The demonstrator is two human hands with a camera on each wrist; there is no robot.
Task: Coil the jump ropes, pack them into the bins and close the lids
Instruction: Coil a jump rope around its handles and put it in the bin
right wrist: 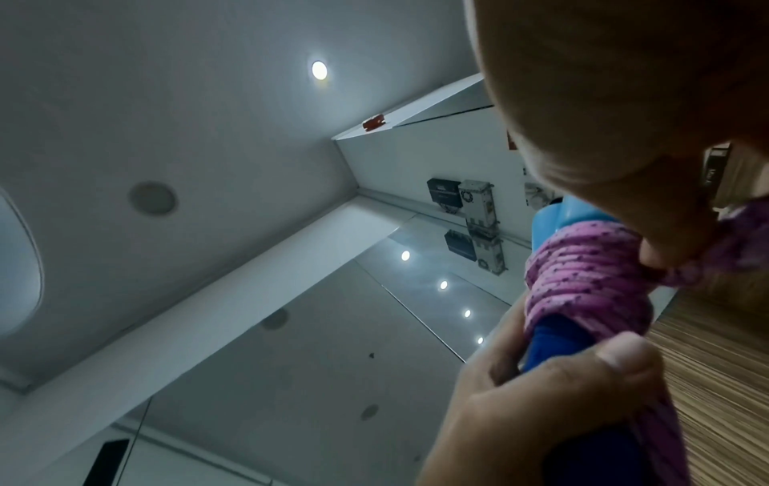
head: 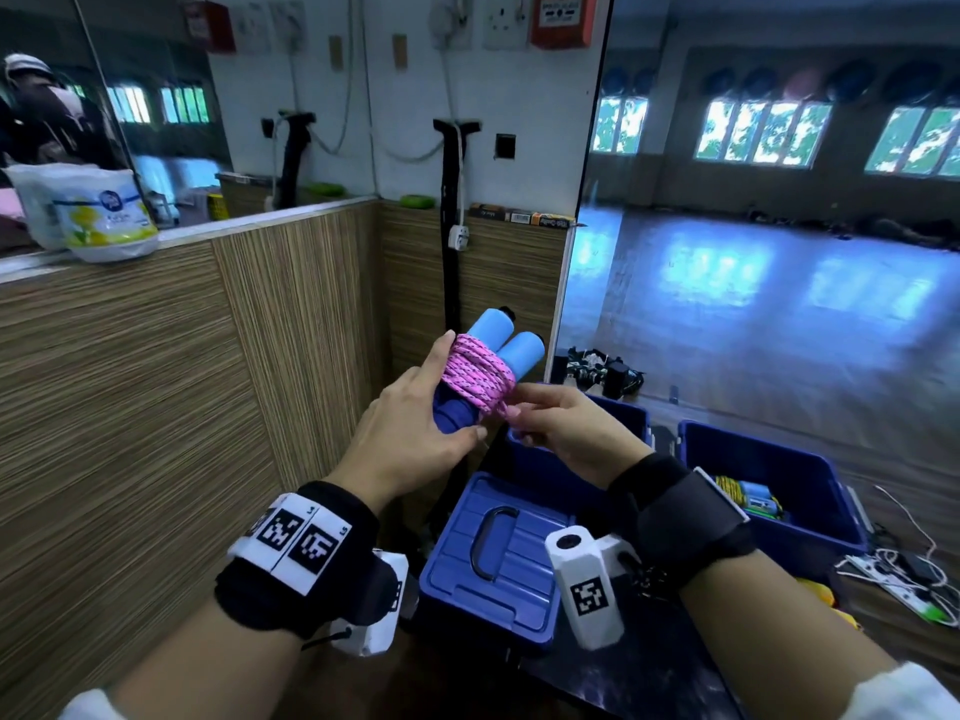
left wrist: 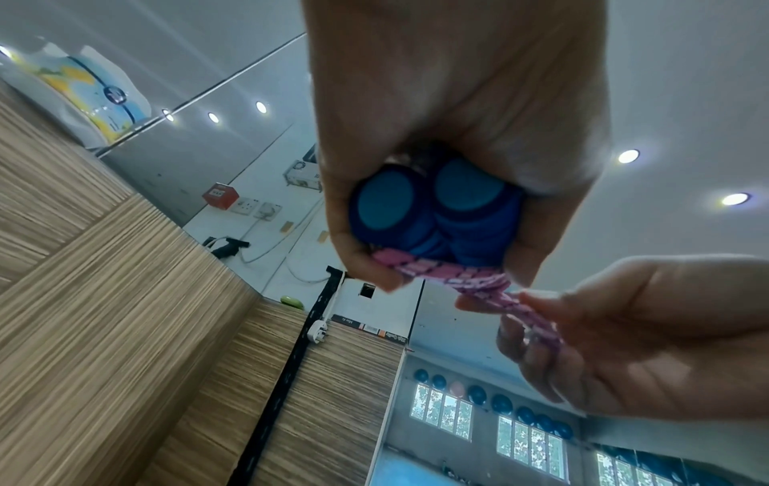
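The left hand (left wrist: 449,138) is closest, with its fingers curled round the two blue handles (head: 506,337) of a jump rope, held up in the air above the bins. The pink rope (head: 480,374) is wound tight round both handles in a fat bundle. The right hand (head: 566,433) pinches the loose end of the pink rope between thumb and finger, just beside the bundle. The rope looks soft and bendy and light, and it may slip loose if let go. The handles look hard and thick, so they are the best place to hold. Under the hands is an open blue bin (head: 631,415), with its lid (head: 462,563) at its near edge. A second open bin (head: 810,470) to the right has another rope (head: 745,498) inside.
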